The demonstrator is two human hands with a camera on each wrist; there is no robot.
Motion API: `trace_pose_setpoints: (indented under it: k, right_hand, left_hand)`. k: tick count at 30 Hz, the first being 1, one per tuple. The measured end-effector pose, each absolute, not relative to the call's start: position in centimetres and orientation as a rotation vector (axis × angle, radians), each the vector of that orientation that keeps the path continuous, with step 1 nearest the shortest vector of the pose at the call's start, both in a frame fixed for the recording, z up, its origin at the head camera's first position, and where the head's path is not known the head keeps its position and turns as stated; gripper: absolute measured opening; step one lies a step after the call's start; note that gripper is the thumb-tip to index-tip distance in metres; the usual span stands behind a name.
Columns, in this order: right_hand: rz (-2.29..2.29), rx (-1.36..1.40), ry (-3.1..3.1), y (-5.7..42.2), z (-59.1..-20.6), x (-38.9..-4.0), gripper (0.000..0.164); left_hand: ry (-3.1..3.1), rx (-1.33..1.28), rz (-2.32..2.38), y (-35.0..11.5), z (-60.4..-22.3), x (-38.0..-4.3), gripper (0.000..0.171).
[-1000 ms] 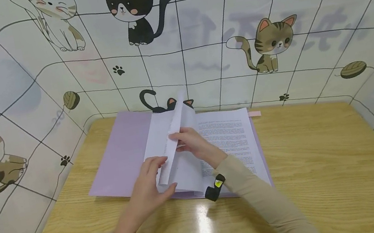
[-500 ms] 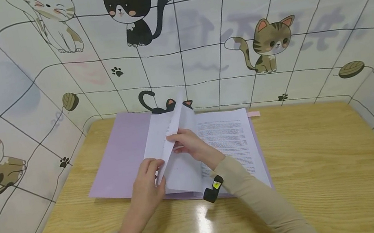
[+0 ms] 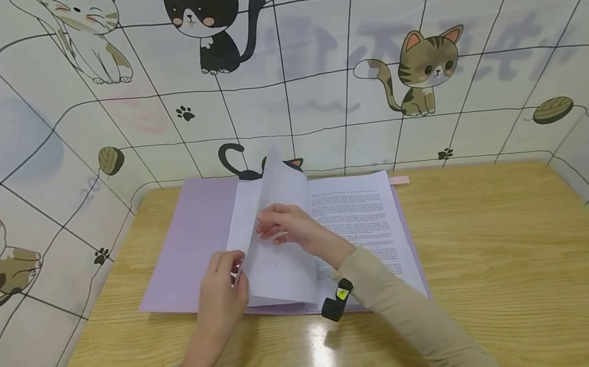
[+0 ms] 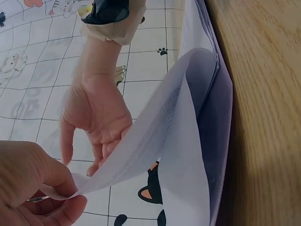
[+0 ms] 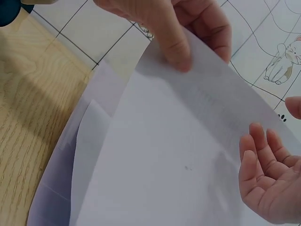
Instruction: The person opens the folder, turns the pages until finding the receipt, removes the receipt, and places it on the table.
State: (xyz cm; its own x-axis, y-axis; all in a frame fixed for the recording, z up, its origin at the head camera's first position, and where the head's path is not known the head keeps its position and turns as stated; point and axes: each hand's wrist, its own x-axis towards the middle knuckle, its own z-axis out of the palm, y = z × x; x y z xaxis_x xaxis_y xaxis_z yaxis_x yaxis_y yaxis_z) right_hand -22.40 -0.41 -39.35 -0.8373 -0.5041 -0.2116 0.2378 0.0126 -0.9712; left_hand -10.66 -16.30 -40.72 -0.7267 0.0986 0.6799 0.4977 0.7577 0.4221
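Observation:
A lilac folder (image 3: 198,238) lies spread on the table, with white printed pages (image 3: 352,219) on its right side. One sheet (image 3: 282,270) is lifted and curves over toward the left. My left hand (image 3: 221,296) pinches its near corner between thumb and fingers, which the right wrist view shows from the other side. My right hand (image 3: 299,229) hovers over the sheet's middle, loosely bent and holding nothing. In the left wrist view the right hand (image 4: 101,113) is behind the raised sheet (image 4: 141,141), palm showing.
The wooden table (image 3: 516,250) reaches to a tiled wall (image 3: 327,100) printed with cartoon cats. A pink tab (image 3: 400,180) sticks out from the folder's upper right edge. Black camera straps (image 3: 337,299) sit at both wrists.
My left hand has taken the sheet's near corner and drawn it to the left. My right hand has let go of the sheet's edge and its fingers have loosened.

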Motion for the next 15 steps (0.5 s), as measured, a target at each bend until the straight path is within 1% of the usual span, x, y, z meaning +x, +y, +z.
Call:
trace_pose_setpoints:
  k: [2, 8, 15]
  right_hand:
    - [-1.881, -0.287, 1.777, -0.2, -39.3, -22.4, 0.028]
    - [-1.876, -0.287, 1.8, 0.9, -39.5, -22.6, 0.039]
    - [-1.843, -0.248, 1.852, 2.6, -40.0, -22.9, 0.044]
  left_hand:
    - [-2.298, -0.428, -0.811, -16.6, -41.0, -10.8, 0.035]
    - [-2.289, -0.39, -0.86, -17.5, -41.8, -11.1, 0.033]
    - [-2.321, -0.357, -0.921, -18.5, -42.5, -11.4, 0.034]
